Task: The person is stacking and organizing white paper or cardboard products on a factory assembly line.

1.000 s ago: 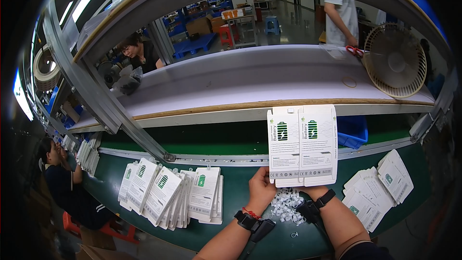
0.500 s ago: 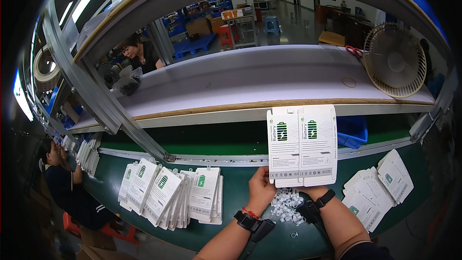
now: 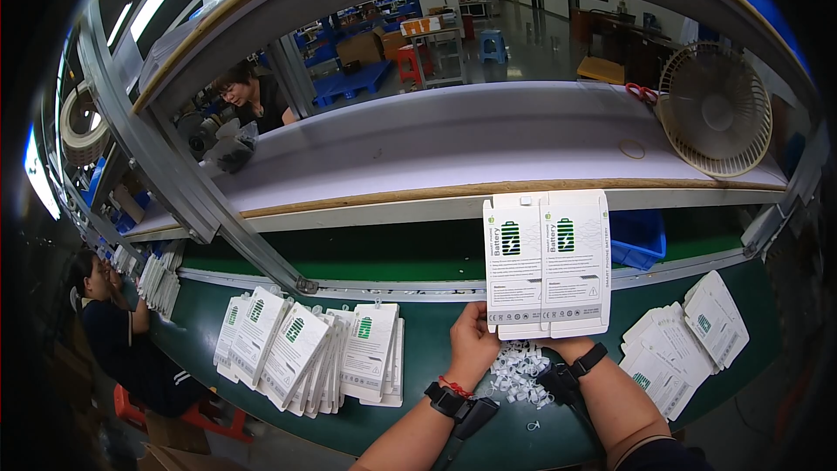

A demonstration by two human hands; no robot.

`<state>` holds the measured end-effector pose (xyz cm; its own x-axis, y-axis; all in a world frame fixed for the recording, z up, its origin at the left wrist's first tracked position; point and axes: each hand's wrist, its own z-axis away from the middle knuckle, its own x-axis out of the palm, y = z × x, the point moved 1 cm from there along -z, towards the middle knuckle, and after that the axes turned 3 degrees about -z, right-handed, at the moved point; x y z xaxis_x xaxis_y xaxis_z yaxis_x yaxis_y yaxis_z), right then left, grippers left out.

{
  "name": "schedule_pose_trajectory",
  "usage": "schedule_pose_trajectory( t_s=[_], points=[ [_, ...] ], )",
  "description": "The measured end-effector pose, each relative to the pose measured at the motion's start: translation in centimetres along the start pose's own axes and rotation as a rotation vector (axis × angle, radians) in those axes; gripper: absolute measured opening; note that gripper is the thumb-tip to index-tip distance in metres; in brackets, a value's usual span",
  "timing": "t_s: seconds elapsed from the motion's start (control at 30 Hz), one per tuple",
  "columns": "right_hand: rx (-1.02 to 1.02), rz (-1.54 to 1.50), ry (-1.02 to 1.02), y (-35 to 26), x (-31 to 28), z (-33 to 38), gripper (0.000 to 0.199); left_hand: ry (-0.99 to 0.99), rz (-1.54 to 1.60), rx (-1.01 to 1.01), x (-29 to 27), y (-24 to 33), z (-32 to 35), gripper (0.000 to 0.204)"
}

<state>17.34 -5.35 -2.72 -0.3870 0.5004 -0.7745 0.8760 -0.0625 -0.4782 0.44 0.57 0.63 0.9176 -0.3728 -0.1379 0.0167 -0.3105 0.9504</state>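
While the white carton (image 3: pixel 547 266) stands facing the person above the green bench (image 3: pixel 427 323), both hands meet it at its lower end. The left hand (image 3: pixel 473 342) is at the lower left corner; the right hand (image 3: pixel 568 347) is behind the lower edge, right of centre. Neither hand is clearly nearer. The long axis of each printed panel runs upward, away from the wrists. The fingertips are hidden behind the carton; whether either grip is clamped or merely supporting cannot be told.

Clearances: the upper edge overlaps the shelf (image 3: pixel 366 199) front in view. Bare bench lies leftward, up to the left-hand cartons (image 3: pixel 296 353). The right-hand cartons (image 3: pixel 671 353) lie near the right forearm, limiting room there. Loose white clips (image 3: pixel 521 371) occupy the space between the wrists.
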Motion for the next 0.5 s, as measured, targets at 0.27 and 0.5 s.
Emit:
schedule_pose_trajectory(
  t_s=[0.27,0.5],
  points=[
    [0.059,-0.005,0.002,-0.3,0.5,-1.1,0.059,0.005,0.013,0.016,0.6,-0.3,-0.3,0.021],
    [-0.037,-0.041,-0.007,0.0,1.0,-1.1,0.058,0.028,0.081,0.014,-0.4,-0.8,0.3,0.023]
  ],
)
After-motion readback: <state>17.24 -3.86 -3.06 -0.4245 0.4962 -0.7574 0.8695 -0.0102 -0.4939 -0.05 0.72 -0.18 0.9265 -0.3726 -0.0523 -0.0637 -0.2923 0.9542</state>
